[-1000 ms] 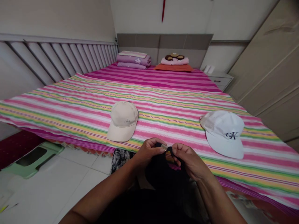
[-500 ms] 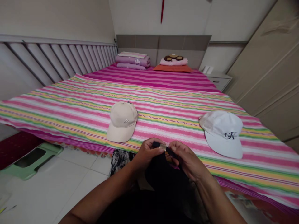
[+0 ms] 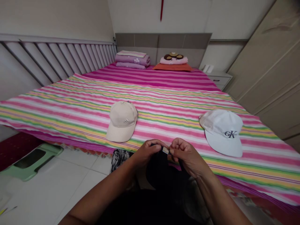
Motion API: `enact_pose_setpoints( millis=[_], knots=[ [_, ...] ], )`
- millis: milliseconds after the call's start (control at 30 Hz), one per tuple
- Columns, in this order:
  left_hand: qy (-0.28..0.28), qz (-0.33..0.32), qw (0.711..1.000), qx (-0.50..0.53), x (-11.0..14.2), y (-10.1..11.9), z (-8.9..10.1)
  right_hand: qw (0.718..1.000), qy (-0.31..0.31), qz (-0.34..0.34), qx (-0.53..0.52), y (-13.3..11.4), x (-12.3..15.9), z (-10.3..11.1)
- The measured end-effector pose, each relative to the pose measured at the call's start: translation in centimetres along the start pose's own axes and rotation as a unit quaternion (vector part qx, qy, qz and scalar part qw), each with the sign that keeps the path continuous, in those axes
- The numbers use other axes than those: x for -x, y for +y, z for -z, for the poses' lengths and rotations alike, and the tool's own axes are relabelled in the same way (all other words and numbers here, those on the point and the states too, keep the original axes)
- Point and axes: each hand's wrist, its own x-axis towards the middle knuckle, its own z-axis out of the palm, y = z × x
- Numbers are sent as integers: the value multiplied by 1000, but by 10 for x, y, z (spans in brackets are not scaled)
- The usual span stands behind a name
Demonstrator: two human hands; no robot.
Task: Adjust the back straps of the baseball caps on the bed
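Low in the middle of the head view, both my hands hold a black cap (image 3: 164, 170) by its back strap. My left hand (image 3: 147, 153) pinches the strap on the left of a small metal buckle (image 3: 165, 150). My right hand (image 3: 186, 156) pinches it on the right, fingers curled. The cap's black crown hangs below my hands, over my lap. A beige cap (image 3: 122, 121) lies on the striped bed (image 3: 164, 97) ahead to the left. A white cap (image 3: 223, 132) with a dark logo lies on the bed to the right.
Folded purple bedding (image 3: 132, 59) and a pink-and-orange pillow stack (image 3: 173, 62) sit at the headboard. A slatted rail (image 3: 58, 59) runs along the left. A green plastic stool (image 3: 32, 157) stands on the white tile floor. A nightstand (image 3: 217, 78) and wardrobe doors (image 3: 272, 62) are on the right.
My fingers have shifted on the strap, closing in round the buckle. The caps on the bed have not moved; the view has tilted slightly.
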Motion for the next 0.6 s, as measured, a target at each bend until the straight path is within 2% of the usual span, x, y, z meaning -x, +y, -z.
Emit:
enact_pose_setpoints(
  millis=[67, 200, 367, 467, 600],
  knots=[
    [-6, 28, 1000, 9, -1, 4, 0, 1000, -6, -3, 19, -2, -1, 1],
    [17, 104, 994, -28, -4, 16, 2, 999, -19, -11, 46, -7, -1, 0],
    [-45, 182, 977, -106, -5, 24, 10, 998, -38, -24, 34, -13, -1, -2],
    [-62, 199, 975, -74, -3, 23, 14, 994, -81, -49, 60, -13, -4, 8],
    [-43, 164, 985, -33, -3, 20, 19, 973, -177, -86, 116, 1, -9, 31]
  ],
)
